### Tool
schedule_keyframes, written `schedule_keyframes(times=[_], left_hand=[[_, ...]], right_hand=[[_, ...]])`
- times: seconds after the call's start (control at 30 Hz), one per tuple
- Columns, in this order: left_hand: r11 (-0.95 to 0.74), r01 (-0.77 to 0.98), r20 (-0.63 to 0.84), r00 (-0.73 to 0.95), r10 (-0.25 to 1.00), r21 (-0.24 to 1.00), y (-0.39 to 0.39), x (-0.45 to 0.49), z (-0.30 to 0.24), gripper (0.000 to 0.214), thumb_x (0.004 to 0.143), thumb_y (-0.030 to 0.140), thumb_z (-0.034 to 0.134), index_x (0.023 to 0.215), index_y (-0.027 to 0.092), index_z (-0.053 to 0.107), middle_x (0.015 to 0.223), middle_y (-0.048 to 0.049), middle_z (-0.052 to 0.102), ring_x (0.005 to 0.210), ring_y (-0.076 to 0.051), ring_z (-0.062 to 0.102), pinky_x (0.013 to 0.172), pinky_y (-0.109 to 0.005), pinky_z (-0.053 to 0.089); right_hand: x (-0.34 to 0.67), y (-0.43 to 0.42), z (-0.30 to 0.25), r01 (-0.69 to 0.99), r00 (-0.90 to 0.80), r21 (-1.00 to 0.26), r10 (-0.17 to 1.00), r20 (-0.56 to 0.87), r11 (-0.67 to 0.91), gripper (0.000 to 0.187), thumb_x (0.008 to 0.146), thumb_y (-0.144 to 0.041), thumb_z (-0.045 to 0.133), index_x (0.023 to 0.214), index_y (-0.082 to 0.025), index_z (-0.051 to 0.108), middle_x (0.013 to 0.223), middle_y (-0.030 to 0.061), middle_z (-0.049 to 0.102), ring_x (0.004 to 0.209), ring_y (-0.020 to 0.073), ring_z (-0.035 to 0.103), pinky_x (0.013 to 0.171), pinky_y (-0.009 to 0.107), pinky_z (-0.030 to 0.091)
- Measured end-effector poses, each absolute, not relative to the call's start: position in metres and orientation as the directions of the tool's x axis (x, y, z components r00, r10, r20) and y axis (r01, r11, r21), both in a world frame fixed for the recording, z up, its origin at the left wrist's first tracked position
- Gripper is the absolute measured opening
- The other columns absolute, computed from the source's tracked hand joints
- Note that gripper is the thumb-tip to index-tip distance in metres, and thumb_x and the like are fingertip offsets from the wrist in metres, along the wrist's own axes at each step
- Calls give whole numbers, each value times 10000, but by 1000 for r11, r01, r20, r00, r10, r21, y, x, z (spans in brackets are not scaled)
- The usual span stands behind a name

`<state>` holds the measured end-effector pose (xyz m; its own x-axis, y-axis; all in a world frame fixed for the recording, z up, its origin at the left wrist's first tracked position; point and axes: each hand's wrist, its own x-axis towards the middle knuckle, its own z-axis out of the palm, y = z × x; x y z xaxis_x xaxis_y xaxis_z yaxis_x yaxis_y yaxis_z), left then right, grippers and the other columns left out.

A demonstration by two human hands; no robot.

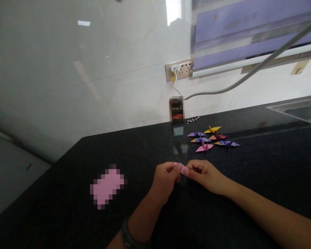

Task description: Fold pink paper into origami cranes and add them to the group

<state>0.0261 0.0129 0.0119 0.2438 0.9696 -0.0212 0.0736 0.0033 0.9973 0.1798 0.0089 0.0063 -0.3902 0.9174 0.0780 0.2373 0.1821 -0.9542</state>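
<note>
My left hand (165,179) and my right hand (205,174) meet over the black counter (67,207), both pinching a small folded pink paper (180,168) between fingertips. The fingers of each hand are curled closed around the paper. Beyond the hands lie several folded paper cranes (212,138) in purple, yellow, pink and red. A dark band sits on my left wrist (128,237).
A pink blurred patch (107,186) lies on the counter to the left of my hands. A small dark blurred object (176,110) stands against the white wall under a socket strip (178,70) with a plugged cable. A grey cable (248,76) crosses at right.
</note>
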Motion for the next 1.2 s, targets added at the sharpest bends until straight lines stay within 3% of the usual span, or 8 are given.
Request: schedule_keyframes(times=[0.2,0.37,0.6,0.8,0.93,1.07,1.2], left_hand=[[-85,116,56,239,969,990,10,25,14,300,740,357,487,586,122,595,468,17,451,470,-82,392,478,-215,313],[3,-32,3,197,980,999,11,28,12,237,705,346,540,696,120,611,600,-14,542,510,-84,442,499,-214,353],[64,-116,-45,158,986,991,13,27,11,243,668,354,585,615,117,580,507,15,482,459,-68,413,474,-203,331],[38,-88,-21,191,981,995,13,26,11,260,716,360,530,639,117,579,518,14,484,473,-74,431,488,-212,346],[4,-38,2,161,987,999,13,27,12,244,700,354,549,686,116,600,532,10,507,481,-76,439,489,-214,357],[65,-122,-41,190,981,990,11,30,14,243,640,311,622,787,119,605,662,-21,583,547,-87,491,524,-217,394],[85,-124,-56,226,973,989,10,31,15,239,614,292,648,766,112,603,666,-35,602,580,-106,525,559,-234,412]], right_hand=[[178,7,4,230,-400,-953,912,91,196,352,751,-436,487,554,-161,390,505,-62,286,459,58,247,410,190,198],[179,7,7,270,-388,-940,917,90,207,344,783,-423,446,565,-158,413,501,-54,321,456,61,285,409,192,215],[180,6,12,324,-378,-888,905,193,325,329,795,-380,432,553,-159,462,509,-39,375,486,79,359,450,199,283],[180,7,12,275,-387,-939,918,88,206,306,808,-357,413,607,-150,515,500,-37,415,456,71,380,428,187,289],[179,8,14,207,-330,-962,938,104,180,226,765,-347,487,665,-154,550,520,-38,427,453,66,372,407,179,280],[179,9,12,132,-196,-981,974,115,142,273,761,-394,484,646,-151,529,507,-38,432,414,60,370,391,185,286],[180,8,12,104,-220,-986,970,104,129,268,744,-400,511,673,-146,563,585,-6,524,454,75,440,436,201,339]])
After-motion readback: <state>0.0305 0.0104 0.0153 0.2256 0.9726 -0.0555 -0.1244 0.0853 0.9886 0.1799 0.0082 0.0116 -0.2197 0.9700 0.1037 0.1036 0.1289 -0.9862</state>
